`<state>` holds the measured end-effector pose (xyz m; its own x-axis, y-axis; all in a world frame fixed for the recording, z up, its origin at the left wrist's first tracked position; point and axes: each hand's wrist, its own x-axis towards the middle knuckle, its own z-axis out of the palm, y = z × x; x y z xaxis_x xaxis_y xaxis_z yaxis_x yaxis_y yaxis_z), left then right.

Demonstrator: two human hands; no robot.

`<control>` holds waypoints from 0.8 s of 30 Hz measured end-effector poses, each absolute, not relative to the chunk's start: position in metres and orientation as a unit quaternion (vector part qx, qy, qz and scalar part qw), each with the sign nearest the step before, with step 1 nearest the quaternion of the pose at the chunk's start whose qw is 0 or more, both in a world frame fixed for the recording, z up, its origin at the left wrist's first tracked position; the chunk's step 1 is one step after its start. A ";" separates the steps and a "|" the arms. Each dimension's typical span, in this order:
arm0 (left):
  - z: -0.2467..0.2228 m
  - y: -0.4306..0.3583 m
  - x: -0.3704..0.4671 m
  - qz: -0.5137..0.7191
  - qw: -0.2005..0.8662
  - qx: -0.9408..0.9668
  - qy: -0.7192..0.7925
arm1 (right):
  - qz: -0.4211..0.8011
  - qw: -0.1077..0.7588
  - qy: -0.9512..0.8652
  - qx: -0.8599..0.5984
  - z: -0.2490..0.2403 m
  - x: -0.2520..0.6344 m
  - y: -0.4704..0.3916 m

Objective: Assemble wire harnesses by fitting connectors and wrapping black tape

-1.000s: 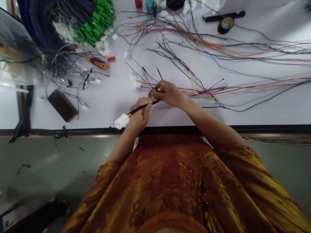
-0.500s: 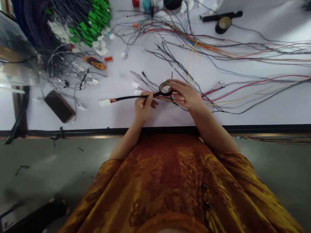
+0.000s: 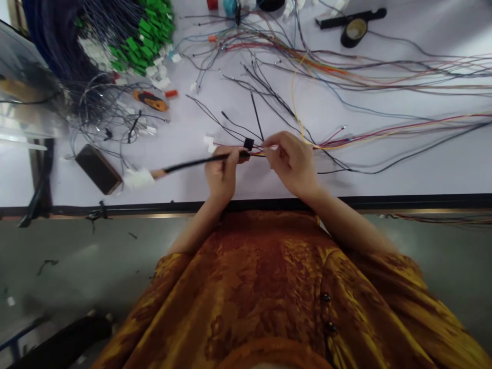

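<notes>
A wire bundle wrapped in black tape [image 3: 196,163] runs leftward from my left hand [image 3: 223,174], whose fingers are closed round it. At its left end hangs a white connector [image 3: 139,179], blurred. Just above my left fingertips sits a small black piece [image 3: 249,144], apparently the tape seen edge-on. My right hand [image 3: 290,161] is closed in a pinch at the red, yellow and black wires to the right of the bundle; what lies between its fingertips is too small to name. Thin black wires [image 3: 257,115] fan out above both hands.
Long coloured wires [image 3: 330,72] cross the white table [image 3: 184,123]. A second tape roll [image 3: 354,33] lies at the upper right. Green connectors on dark cables [image 3: 146,46], an orange cutter [image 3: 150,100] and a phone-like dark block [image 3: 98,169] are on the left.
The tape ring is no longer seen face-on in my right hand. The white connector has swung left and down as the bundle tilted. My right fingers are now pinched at the wires.
</notes>
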<state>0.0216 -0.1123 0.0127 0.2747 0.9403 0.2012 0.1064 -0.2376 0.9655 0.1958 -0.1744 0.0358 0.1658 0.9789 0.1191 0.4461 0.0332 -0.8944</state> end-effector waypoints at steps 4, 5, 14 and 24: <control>0.011 -0.119 0.014 0.397 0.367 0.783 0.308 | 0.405 0.384 -0.535 -0.634 0.043 0.199 -0.132; 0.010 -0.119 0.012 0.392 0.360 0.794 0.295 | 0.431 0.383 -0.520 -0.630 0.038 0.198 -0.124; -0.014 -0.110 0.024 0.491 0.478 0.613 0.393 | 0.575 0.517 -0.236 -0.589 0.005 0.211 -0.115; -0.012 -0.099 0.037 0.467 0.510 0.544 0.476 | 0.312 0.408 -0.597 -0.615 0.007 0.183 -0.197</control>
<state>0.0372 -0.0995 -0.0116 0.1119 0.9935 0.0228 0.0419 -0.0276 0.9987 0.1828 -0.1975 0.0071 0.0913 0.9904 0.1036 0.4802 0.0474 -0.8759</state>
